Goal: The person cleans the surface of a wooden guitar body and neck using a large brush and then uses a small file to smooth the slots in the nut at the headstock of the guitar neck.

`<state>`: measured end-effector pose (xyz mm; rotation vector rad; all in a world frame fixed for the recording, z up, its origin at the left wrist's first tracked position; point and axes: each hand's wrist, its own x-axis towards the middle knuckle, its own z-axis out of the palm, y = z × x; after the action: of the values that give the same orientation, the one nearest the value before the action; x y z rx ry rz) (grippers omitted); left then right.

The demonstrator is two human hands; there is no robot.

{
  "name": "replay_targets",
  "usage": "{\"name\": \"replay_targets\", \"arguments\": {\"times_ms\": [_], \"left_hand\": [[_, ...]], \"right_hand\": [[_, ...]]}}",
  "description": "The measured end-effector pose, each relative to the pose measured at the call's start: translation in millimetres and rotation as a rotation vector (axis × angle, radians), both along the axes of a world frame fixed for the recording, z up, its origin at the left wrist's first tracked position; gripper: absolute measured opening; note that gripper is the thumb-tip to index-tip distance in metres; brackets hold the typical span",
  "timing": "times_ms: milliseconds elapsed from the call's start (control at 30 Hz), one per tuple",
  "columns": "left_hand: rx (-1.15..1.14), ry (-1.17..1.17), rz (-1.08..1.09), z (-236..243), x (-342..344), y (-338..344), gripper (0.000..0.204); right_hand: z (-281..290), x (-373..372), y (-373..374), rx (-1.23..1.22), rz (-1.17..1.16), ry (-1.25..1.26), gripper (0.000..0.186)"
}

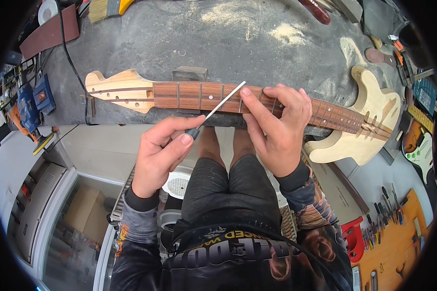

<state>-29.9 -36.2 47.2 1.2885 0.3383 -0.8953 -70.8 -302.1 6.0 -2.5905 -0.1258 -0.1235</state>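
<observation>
Across the near part of the workbench [165,29] lies an unfinished electric guitar. Its pale wooden headstock [126,88] points left, and its bare light body [344,145] sits at the right. A brown fretboard [184,94] with metal frets and round dots runs between them. My left hand [160,150] is closed around the dark handle of a slim file [226,100], whose pale shaft slants up over the fretboard. Close to the file's tip, my right hand [279,128] rests on the neck with its fingers apart, the thumb along the near edge.
A dark block [189,73] stands behind the neck. Pale sawdust [287,34] is scattered at the back, beside a dark red handle [317,10]. At the left are a brush [104,9] and a black cable [65,48]. Another guitar [420,150] stands at far right.
</observation>
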Motion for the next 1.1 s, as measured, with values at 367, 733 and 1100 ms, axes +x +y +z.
{"name": "replay_targets", "arguments": {"times_ms": [367,733,1100], "left_hand": [[0.63,-1.078,-0.607,0,31,-40,0.052],[-0.028,-0.049,0.23,-15,-65,-37,0.039],[0.31,-0.549,-0.064,-10,-17,-47,0.039]], "right_hand": [[-3,-2,1,0.003,-0.017,-0.017,0.062],[-2,-1,1,0.01,-0.016,-0.016,0.063],[-2,-1,2,0.008,-0.018,-0.018,0.06]]}}
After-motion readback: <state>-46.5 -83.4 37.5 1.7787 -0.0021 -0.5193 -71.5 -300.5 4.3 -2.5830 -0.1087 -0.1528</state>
